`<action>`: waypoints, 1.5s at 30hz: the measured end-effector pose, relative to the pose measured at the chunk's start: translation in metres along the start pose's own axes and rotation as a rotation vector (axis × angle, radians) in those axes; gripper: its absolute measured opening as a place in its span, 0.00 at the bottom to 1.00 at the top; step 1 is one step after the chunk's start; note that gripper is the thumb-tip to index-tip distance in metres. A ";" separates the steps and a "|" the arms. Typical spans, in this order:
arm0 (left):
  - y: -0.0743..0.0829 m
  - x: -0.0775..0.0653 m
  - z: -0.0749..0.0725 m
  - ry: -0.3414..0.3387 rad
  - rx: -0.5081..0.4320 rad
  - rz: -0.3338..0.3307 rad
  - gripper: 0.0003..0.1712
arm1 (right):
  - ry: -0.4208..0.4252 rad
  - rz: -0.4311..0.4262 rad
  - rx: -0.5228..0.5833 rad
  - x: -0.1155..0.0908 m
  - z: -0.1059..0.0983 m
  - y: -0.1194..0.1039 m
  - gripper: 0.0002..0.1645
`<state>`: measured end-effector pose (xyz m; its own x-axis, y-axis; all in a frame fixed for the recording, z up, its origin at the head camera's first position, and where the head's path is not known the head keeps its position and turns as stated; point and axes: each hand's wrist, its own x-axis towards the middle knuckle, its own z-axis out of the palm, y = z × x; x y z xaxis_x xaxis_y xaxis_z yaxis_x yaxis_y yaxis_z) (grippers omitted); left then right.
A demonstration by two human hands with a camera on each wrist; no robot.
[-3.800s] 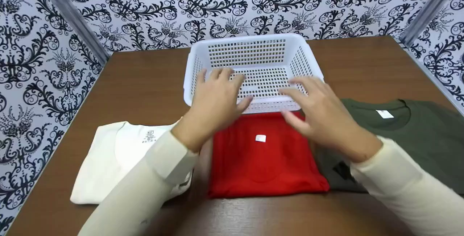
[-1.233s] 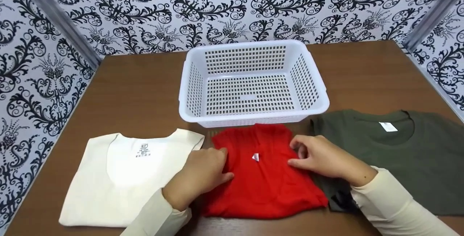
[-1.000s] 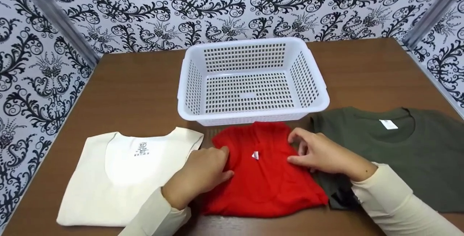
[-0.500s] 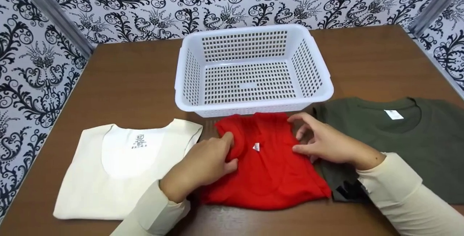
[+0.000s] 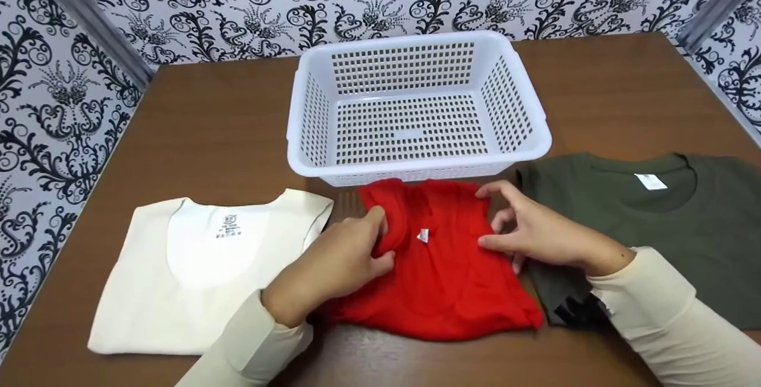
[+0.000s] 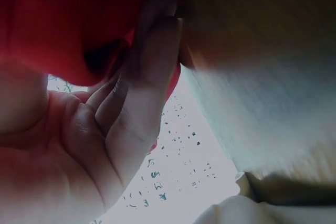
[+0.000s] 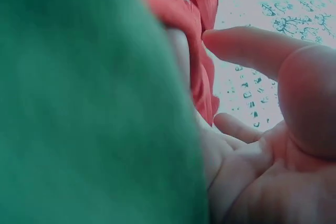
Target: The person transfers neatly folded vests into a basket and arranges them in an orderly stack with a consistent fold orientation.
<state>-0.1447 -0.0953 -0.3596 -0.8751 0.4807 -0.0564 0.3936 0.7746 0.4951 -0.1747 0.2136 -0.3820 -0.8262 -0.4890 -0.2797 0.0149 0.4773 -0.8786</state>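
Note:
A red folded shirt (image 5: 446, 292) with a small white tag lies in front of the basket, its sides drawn inward and creased. On its left side my left hand (image 5: 342, 259) grips the bunched edge, thumb on top; the left wrist view shows red cloth (image 6: 47, 24) between thumb and fingers. My right hand (image 5: 529, 226) holds the opposite edge, and in the right wrist view thumb and a fingertip meet at the red cloth (image 7: 202, 77). Some right fingers are hidden beneath the fabric.
A white perforated plastic basket (image 5: 416, 168) stands behind the red shirt. To the left lies a folded cream shirt (image 5: 142, 292); to the right, a dark green folded shirt (image 5: 630, 238) partly under the right forearm. Patterned walls border the brown table (image 5: 220, 113).
Both hands came down from above the basket to the red shirt. Its flat sides are now gathered inward, and the left edge has been rolled up further. The view has shifted slightly.

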 end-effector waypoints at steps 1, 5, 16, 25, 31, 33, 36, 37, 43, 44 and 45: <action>0.000 0.000 0.000 0.000 -0.002 0.002 0.14 | 0.001 0.004 -0.002 0.000 0.001 0.000 0.42; 0.001 0.002 0.000 -0.004 -0.018 0.021 0.14 | -0.004 -0.015 -0.039 0.002 0.004 0.001 0.41; -0.003 0.001 0.001 -0.014 -0.078 0.033 0.14 | -0.073 -0.095 -0.129 0.000 0.008 0.003 0.15; -0.002 0.002 0.001 0.013 -0.122 0.014 0.18 | -0.011 -0.125 -0.196 -0.001 0.012 0.000 0.05; -0.001 0.001 0.002 0.042 -0.143 0.033 0.32 | 0.023 -0.213 -0.296 0.000 0.014 0.001 0.08; -0.001 0.000 0.002 0.043 -0.146 0.032 0.38 | 0.026 -0.248 -0.324 0.000 0.014 0.002 0.09; 0.000 0.000 0.002 0.035 -0.157 0.021 0.47 | 0.022 -0.287 -0.322 0.000 0.014 0.003 0.11; 0.000 0.001 0.002 0.034 -0.159 0.020 0.48 | 0.021 -0.297 -0.319 0.000 0.013 0.003 0.11; 0.001 0.001 0.002 0.019 -0.133 0.044 0.56 | -0.003 -0.294 -0.299 -0.002 0.013 0.004 0.13; 0.001 0.000 0.002 0.013 -0.120 0.053 0.55 | -0.008 -0.285 -0.300 -0.002 0.013 0.004 0.14; 0.001 0.000 0.002 0.006 -0.104 0.060 0.53 | -0.011 -0.278 -0.299 -0.002 0.013 0.003 0.14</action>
<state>-0.1435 -0.0936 -0.3612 -0.8526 0.5223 -0.0193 0.4142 0.6978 0.5845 -0.1655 0.2067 -0.3894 -0.7694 -0.6365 -0.0532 -0.3740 0.5165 -0.7703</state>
